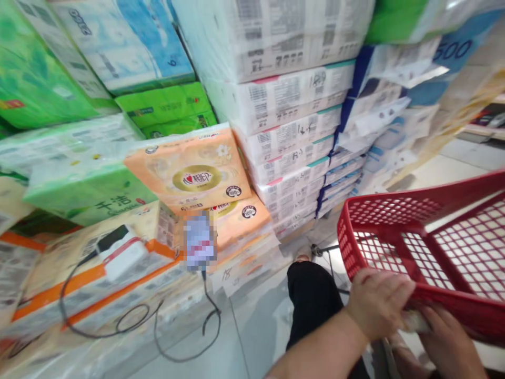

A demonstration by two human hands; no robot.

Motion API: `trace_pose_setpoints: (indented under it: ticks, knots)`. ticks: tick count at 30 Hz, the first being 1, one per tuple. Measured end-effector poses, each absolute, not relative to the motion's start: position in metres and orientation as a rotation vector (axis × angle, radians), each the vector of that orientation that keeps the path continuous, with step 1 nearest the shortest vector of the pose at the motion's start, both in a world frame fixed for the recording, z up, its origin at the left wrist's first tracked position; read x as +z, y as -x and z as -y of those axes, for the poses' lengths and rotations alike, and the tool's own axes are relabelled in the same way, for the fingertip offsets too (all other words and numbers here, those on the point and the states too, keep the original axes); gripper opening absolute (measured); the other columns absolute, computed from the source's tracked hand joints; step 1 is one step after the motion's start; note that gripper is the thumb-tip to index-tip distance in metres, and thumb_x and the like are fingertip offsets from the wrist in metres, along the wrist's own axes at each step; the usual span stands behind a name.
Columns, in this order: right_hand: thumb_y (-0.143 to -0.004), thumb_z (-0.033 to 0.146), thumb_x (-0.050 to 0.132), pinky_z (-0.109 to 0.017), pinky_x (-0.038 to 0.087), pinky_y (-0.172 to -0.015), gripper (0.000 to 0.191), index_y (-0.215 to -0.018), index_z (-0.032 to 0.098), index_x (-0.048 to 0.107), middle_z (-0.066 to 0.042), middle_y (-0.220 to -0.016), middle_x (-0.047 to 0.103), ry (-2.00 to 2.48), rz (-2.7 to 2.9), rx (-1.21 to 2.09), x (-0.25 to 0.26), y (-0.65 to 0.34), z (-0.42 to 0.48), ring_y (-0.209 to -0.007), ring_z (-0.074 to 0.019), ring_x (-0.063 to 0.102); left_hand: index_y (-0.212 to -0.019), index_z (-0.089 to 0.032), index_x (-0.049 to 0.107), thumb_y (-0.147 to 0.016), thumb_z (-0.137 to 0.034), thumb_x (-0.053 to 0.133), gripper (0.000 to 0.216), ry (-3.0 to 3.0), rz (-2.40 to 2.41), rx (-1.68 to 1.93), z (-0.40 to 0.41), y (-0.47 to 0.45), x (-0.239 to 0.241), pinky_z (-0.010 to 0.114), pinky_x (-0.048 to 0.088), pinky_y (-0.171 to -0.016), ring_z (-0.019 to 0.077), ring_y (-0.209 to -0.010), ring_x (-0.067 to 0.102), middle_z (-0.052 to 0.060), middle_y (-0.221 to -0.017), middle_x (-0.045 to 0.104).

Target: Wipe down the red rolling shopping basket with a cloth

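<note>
A red plastic shopping cart [424, 287] with mesh sides stands at the right. My left hand [381, 300] is closed over its near edge, knuckles up, close to the left corner. Beside it, lower and further right, my right hand [450, 337] has its fingers curled under the same edge. Between the two hands shows a small pale piece [414, 320], blurred; I cannot make out whether it is the cart's handle or a separate thing. Part of the right hand's grip is hidden by the cart edge.
Orange tissue packs [189, 168], green packs [94, 184] and a tall stack of white packs [292, 126] line the left and front. A blurred-out device [200, 242] and a white one [122, 252] lie there with a black cable [158, 326]. A black-trousered leg [311, 300] stands on tiles.
</note>
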State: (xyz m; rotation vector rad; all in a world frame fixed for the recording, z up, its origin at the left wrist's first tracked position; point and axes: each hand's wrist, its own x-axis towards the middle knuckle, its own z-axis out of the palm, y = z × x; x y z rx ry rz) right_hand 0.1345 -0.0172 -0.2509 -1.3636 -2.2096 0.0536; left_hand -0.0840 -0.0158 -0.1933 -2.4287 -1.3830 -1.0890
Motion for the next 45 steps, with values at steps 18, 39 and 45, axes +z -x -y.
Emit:
trace_pose_setpoints:
  ticks: [18,39,45]
  knots:
    - [-0.087,0.012,0.043,-0.049,0.044,-0.1,0.032,-0.112,0.019,0.063,-0.013,-0.123,0.056,1.015,2.05,0.115,-0.21,-0.124,0.011,-0.121,-0.0281,0.048,-0.128,-0.02,0.054,-0.088,-0.019,0.043,0.041,2.239,1.686,-0.945,0.015,0.066,-0.148,0.042,0.036,-0.099,0.0222,-0.106,0.057,0.008,-0.116,0.065]
    - [-0.096,0.016,0.038,-0.039,0.046,-0.101,0.033,-0.122,0.017,0.059,-0.011,-0.126,0.06,0.492,2.274,-0.171,-0.158,-0.112,-0.016,-0.122,-0.0203,0.05,-0.125,-0.017,0.054,-0.086,-0.01,0.037,0.043,2.28,1.572,-0.981,0.01,0.083,-0.154,0.042,0.04,-0.106,0.0186,-0.119,0.055,0.008,-0.124,0.064]
    - [-0.096,0.017,0.045,-0.042,0.038,-0.107,0.026,-0.115,0.02,0.063,-0.006,-0.124,0.063,0.381,2.383,-0.285,-0.146,-0.095,-0.02,-0.125,-0.0197,0.048,-0.122,-0.017,0.056,-0.087,-0.01,0.037,0.041,2.272,1.569,-1.063,0.008,0.084,-0.156,0.044,0.045,-0.103,0.0196,-0.116,0.058,0.009,-0.12,0.065]
